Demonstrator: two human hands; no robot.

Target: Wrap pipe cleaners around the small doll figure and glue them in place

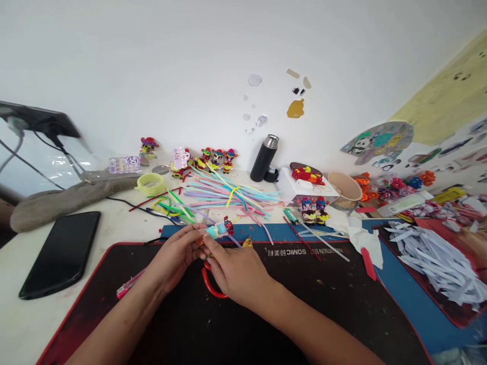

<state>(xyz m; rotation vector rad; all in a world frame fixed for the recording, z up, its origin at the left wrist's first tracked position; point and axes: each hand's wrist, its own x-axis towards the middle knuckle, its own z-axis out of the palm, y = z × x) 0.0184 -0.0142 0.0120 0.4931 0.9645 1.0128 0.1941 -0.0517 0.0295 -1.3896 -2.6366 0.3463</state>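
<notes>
While pinching a small figure point(217, 231) near the far edge of the black mat point(323, 314), holds left hand point(178, 253) and right hand point(243, 274) close together, with fingertips narrowed around its lower end. Judging by the turquoise body and red top, seems partly made; cannot tell the rest, hidden by fingers. Shows finished-looking figures point(217, 157), fuzzy stems point(201, 190) and a black bottle point(262, 162) beyond the mat, with paper strips point(445, 268) to its right. Has red-handled scissors point(207, 287) on the mat, possibly hindering any lowering straight down.
</notes>
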